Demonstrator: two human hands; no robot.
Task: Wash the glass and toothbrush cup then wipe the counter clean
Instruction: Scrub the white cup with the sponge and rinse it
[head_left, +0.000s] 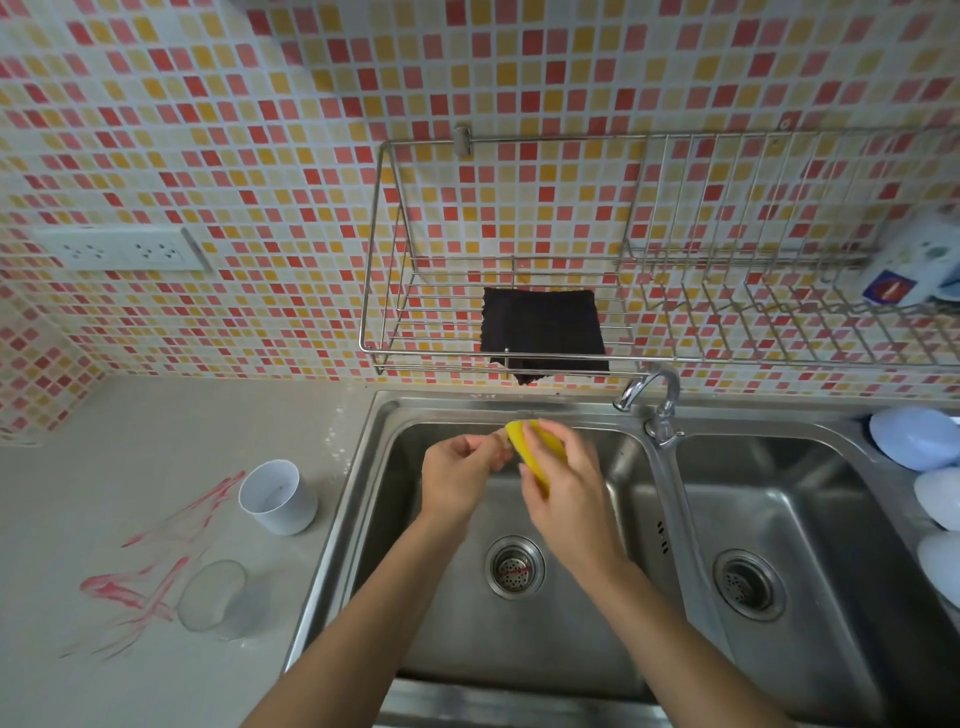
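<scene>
Head view: a yellow sponge (535, 453) is held over the left basin of a stainless double sink (613, 613). The right hand (563, 486) is wrapped around the sponge, its grip curled over the sponge's back. The left hand (460, 475) is raised just beside it, fingers curled toward the sponge's near edge; whether something small is pinched there cannot be told. No water is seen running from the faucet (652, 397).

The task's vessels are left untouched on the bench (130, 441) to the left of the sink. The white toothbrush cup (278, 498) is stood upright near the basin's rim, and the clear glass (221, 597) is set nearer the viewer, well apart from both hands. Red smears (150, 571) are streaked across the bench beside them. A dark cloth (543, 335) is draped in the wire rack (415, 312) on the tiled wall.

The step in hand is judged to be readying the sponge; washing has not yet begun. Next, a vessel would have to be brought from the bench into the basin, which calls for one hand to be freed.
</scene>
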